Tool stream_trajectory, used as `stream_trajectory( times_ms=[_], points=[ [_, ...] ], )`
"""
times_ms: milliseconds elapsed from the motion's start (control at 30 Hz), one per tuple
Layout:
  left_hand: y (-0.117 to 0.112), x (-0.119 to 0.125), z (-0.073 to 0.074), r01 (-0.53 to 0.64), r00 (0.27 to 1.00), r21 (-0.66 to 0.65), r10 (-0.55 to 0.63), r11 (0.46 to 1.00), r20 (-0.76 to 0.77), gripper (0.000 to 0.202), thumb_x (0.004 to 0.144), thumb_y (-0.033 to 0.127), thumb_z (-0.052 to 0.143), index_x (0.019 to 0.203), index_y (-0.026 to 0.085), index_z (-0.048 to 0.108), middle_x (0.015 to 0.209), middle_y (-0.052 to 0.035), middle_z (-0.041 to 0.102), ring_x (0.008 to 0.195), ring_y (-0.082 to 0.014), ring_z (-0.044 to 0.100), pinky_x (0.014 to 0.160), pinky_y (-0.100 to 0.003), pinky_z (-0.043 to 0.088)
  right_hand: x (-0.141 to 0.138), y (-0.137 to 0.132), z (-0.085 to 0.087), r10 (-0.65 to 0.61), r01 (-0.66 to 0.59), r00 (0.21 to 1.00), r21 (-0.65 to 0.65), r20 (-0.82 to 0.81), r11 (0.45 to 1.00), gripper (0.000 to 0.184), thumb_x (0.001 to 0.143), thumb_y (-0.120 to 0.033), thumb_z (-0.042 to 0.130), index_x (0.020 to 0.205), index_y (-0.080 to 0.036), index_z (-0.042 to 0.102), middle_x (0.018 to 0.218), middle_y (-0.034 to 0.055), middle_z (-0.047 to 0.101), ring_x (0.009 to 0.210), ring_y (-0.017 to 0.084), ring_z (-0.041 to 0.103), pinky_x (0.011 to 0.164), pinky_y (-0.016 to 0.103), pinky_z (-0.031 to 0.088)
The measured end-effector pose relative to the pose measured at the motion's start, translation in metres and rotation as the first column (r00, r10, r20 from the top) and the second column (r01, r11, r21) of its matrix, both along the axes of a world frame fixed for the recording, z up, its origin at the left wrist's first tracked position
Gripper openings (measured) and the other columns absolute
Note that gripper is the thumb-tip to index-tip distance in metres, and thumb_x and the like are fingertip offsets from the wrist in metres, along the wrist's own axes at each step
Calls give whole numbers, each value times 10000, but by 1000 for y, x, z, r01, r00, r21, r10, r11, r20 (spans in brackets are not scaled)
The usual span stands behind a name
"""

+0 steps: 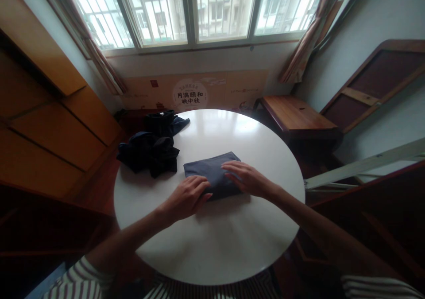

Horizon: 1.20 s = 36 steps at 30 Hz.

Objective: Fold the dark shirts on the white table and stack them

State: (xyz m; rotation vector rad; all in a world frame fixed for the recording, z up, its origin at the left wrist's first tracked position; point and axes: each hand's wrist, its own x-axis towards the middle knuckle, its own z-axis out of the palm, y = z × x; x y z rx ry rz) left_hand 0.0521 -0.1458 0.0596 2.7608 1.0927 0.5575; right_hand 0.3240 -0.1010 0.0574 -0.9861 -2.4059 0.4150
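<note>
A folded blue-grey garment (209, 168) lies flat near the middle of the round white table (212, 241). My left hand (187, 197) rests on its near left corner, fingers stretched out and lying on the cloth. My right hand (247, 178) lies flat on its right side, fingers spread and pointing left. Neither hand grips anything.
A heap of dark crumpled clothes (152, 146) sits at the table's far left edge. A wooden bench (295, 117) stands behind the table to the right, wooden cabinets (49, 130) to the left, and a cardboard panel (195, 91) leans under the window.
</note>
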Motion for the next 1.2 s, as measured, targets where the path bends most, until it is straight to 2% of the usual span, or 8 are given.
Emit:
stream_trajectory(
  times_ms=[133, 267, 467, 667, 833, 1033, 1133, 1200],
  points=[
    [9, 10, -30, 68, 985, 62, -57, 996, -164, 789, 920, 585, 497, 1457, 29, 341, 1512, -286, 334, 1416, -397, 303, 1095, -556, 351, -14, 23, -24, -22, 33, 956, -35, 292, 999, 574, 979, -554, 391, 1485, -283, 399, 1555, 83, 354, 1440, 303, 290, 1154, 600, 175],
    [1, -12, -46, 72, 981, 100, -52, 992, -185, 643, 967, 423, 492, 1478, 70, 326, 1517, -257, 348, 1431, -365, 292, 1100, -521, 389, 19, 40, -36, -144, 177, 926, -64, 348, 982, 631, 984, -589, 325, 1529, -273, 296, 1589, 111, 255, 1462, 297, 233, 1136, 645, 128],
    [1, -37, -43, 166, 984, 231, -147, 959, -97, 473, 939, 131, 471, 1407, 96, 410, 1294, -212, 587, 1229, -303, 559, 1013, -454, 503, 36, 3, -27, 223, -246, 945, 71, 238, 967, 853, 819, -532, 671, 1520, -192, 322, 1532, 176, 371, 1435, 327, 295, 1165, 606, 117],
    [24, -20, 14, 66, 939, 63, -83, 996, 333, 375, 922, 178, 509, 1291, 180, 438, 906, -47, 638, 762, -156, 645, 683, -270, 547, 28, -20, -8, 26, 2, 987, 178, -158, 984, 378, 872, -144, 532, 1241, -186, 600, 1092, 118, 711, 968, 231, 684, 853, 370, 559],
    [67, -2, 65, -33, 718, -349, 265, 937, 644, 318, 970, 391, 498, 1215, 189, 478, 613, 68, 465, 442, -70, 421, 413, -158, 309, 25, -2, 54, -336, 304, 758, -153, -559, 940, 304, 810, -305, 671, 1086, -203, 594, 675, -31, 608, 517, 113, 540, 459, 211, 428],
    [132, 2, 9, -42, 716, -690, 504, 723, 484, 501, 893, 540, 578, 1182, 135, 524, 584, 52, 508, 449, -99, 465, 423, -186, 347, 23, 53, 16, -499, 258, 752, -506, -430, 823, 431, 775, -435, 685, 1115, -201, 564, 718, -9, 619, 585, 153, 574, 500, 254, 470],
    [134, -2, -17, -237, 811, -426, 419, 873, 408, 342, 904, 403, 603, 1122, 139, 594, 813, -47, 636, 696, -169, 626, 647, -289, 523, 23, 68, -12, -471, 394, 842, -296, -263, 870, 399, 795, -413, 673, 1105, -171, 605, 898, 88, 675, 748, 221, 633, 706, 391, 546],
    [119, -7, -21, -181, 903, -143, 222, 973, 368, 251, 945, 323, 543, 1124, 166, 622, 1036, -98, 648, 940, -211, 642, 866, -371, 530, 25, 63, -18, -356, 350, 910, -64, -213, 934, 390, 835, -427, 652, 1129, -172, 623, 1059, 139, 665, 913, 265, 640, 867, 459, 520]
  ],
)
